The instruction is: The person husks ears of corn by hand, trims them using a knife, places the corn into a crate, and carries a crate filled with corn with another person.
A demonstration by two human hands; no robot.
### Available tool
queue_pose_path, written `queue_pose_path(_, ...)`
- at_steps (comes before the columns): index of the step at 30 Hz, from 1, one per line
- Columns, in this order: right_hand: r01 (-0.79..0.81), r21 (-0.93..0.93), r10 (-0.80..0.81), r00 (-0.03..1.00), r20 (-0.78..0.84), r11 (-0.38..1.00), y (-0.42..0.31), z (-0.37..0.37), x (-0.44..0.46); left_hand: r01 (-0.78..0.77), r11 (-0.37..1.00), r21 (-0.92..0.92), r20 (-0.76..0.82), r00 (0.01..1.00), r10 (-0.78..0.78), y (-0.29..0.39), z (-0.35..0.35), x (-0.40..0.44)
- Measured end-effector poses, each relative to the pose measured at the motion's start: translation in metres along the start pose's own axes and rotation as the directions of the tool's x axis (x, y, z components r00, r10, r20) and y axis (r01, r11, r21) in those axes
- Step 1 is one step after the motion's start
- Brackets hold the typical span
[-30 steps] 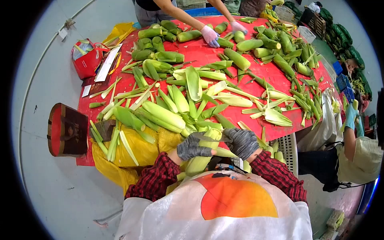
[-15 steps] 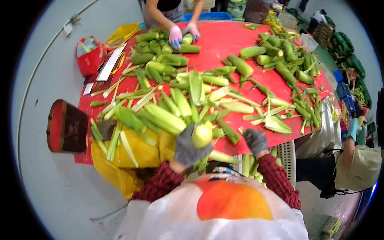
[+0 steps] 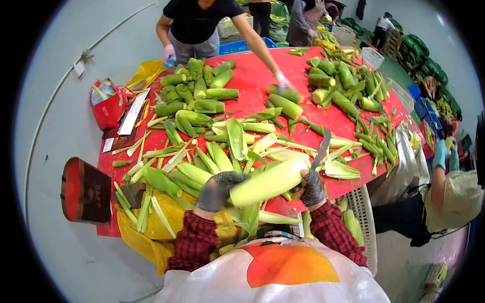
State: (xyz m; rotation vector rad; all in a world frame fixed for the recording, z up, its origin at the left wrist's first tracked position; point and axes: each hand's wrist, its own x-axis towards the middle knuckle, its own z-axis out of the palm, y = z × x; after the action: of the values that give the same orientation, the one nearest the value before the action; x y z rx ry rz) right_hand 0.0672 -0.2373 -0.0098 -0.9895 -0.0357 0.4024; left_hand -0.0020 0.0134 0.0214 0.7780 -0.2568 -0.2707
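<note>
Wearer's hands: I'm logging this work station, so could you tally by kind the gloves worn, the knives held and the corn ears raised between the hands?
Grey gloves: 2
Knife: 1, in the right hand
Corn ear: 1
Total: 4

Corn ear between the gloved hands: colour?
Corn ear: pale yellow-green, best in the head view.

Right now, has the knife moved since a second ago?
Yes: the knife has moved right and farther forward, judged against the red tabletop.
</note>
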Motion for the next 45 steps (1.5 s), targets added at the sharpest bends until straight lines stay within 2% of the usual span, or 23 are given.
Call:
queue_pose_path(2,-0.041,-0.310,0.057,0.998,0.040,0.950,-0.031,0.026,-0.014,0.303,0.863,0.404,-0.121,0.953,-0.278,0.006,0.001,0.001)
queue_pose_path(3,-0.068,-0.539,0.112,0.993,0.049,0.840,-0.035,0.034,-0.016,0.239,0.566,0.789,-0.121,0.964,-0.239,0.002,0.020,0.010)
queue_pose_path(4,0.022,-0.756,0.079,0.992,0.098,0.655,-0.023,0.038,-0.012,0.196,0.517,0.833,-0.115,0.976,-0.185,-0.019,0.022,0.018)
queue_pose_path(5,0.107,-0.749,0.008,0.989,0.149,0.653,-0.016,0.050,-0.020,0.153,0.461,0.874,-0.104,0.986,-0.130,-0.034,0.023,0.023)
queue_pose_path(8,-0.096,-0.637,0.148,0.989,0.028,0.765,-0.007,0.035,-0.017,0.093,0.470,0.878,-0.142,0.987,0.070,-0.040,0.026,0.012)
queue_pose_path(10,0.414,-0.750,-0.324,0.905,0.276,0.516,0.009,0.011,-0.017,0.174,0.494,0.852,-0.209,0.978,0.016,-0.038,0.018,0.006)
queue_pose_path(11,0.398,-0.756,-0.312,0.912,0.265,0.519,0.007,0.012,-0.022,0.248,0.517,0.819,-0.267,0.963,-0.038,-0.041,0.017,0.002)
queue_pose_path(13,0.482,-0.864,-0.079,0.865,0.496,-0.148,-0.003,0.021,-0.025,0.302,0.497,0.813,-0.303,0.950,-0.082,-0.041,0.022,-0.001)
queue_pose_path(16,0.455,-0.882,-0.002,0.889,0.459,-0.124,0.002,0.026,-0.029,0.060,0.437,0.898,-0.044,0.998,-0.048,-0.051,0.019,-0.007)
queue_pose_path(19,0.474,-0.877,-0.018,0.879,0.476,-0.080,0.006,0.030,-0.032,0.034,0.398,0.917,-0.045,0.999,0.019,-0.064,0.018,-0.018)
queue_pose_path(21,0.601,-0.799,0.049,0.798,0.600,-0.003,0.003,0.033,-0.033,0.202,0.582,0.788,-0.235,0.972,-0.020,-0.064,0.030,-0.029)
queue_pose_path(24,0.602,-0.796,0.142,0.795,0.590,-0.064,0.000,0.032,-0.038,0.088,0.401,0.912,-0.112,0.993,0.038,-0.070,0.024,-0.037)
queue_pose_path(27,0.628,-0.773,0.173,0.775,0.608,-0.091,-0.006,0.035,-0.041,0.144,0.597,0.789,-0.180,0.984,0.001,-0.073,0.024,-0.040)
queue_pose_path(30,0.608,-0.792,0.183,0.786,0.591,-0.056,0.004,0.031,-0.041,0.108,0.457,0.883,-0.146,0.988,0.047,-0.073,0.025,-0.042)
queue_pose_path(32,0.610,-0.790,0.121,0.790,0.601,-0.059,0.012,0.028,-0.036,-0.191,-0.034,0.981,0.194,0.974,0.120,-0.075,0.023,-0.042)
queue_pose_path(33,0.612,-0.789,0.057,0.791,0.609,-0.062,0.018,0.024,-0.034,-0.192,-0.032,0.981,0.194,0.974,0.117,-0.078,0.024,-0.044)
queue_pose_path(35,0.538,-0.827,0.000,0.838,0.546,-0.162,0.035,0.008,-0.023,0.035,0.565,0.824,-0.079,0.995,0.053,-0.083,0.026,-0.043)
queue_pose_path(36,0.235,-0.919,0.140,0.970,0.200,-0.317,0.047,-0.021,-0.006,-0.112,0.295,0.949,0.094,0.993,0.073,-0.080,0.027,-0.045)
queue_pose_path(37,0.307,-0.950,-0.177,0.933,0.313,-0.063,0.053,-0.061,-0.003,-0.093,0.249,0.964,0.087,0.996,0.033,-0.069,0.040,-0.047)
queue_pose_path(39,0.323,-0.946,-0.286,0.904,0.317,-0.028,0.048,-0.073,-0.002,-0.228,0.050,0.972,0.199,0.920,0.337,-0.062,0.036,-0.044)
queue_pose_path(40,0.265,-0.956,-0.298,0.929,0.219,0.123,0.032,-0.059,-0.005,-0.026,0.315,0.949,-0.068,0.957,0.283,-0.053,0.039,-0.039)
queue_pose_path(42,0.253,-0.858,-0.276,0.951,0.137,0.446,0.005,-0.030,0.003,-0.027,0.765,0.643,-0.297,0.912,0.283,-0.054,0.024,-0.023)
queue_pose_path(45,0.276,-0.645,-0.072,0.943,0.324,0.713,0.022,-0.007,-0.007,-0.064,0.997,0.034,-0.425,0.903,0.072,-0.047,0.022,0.006)
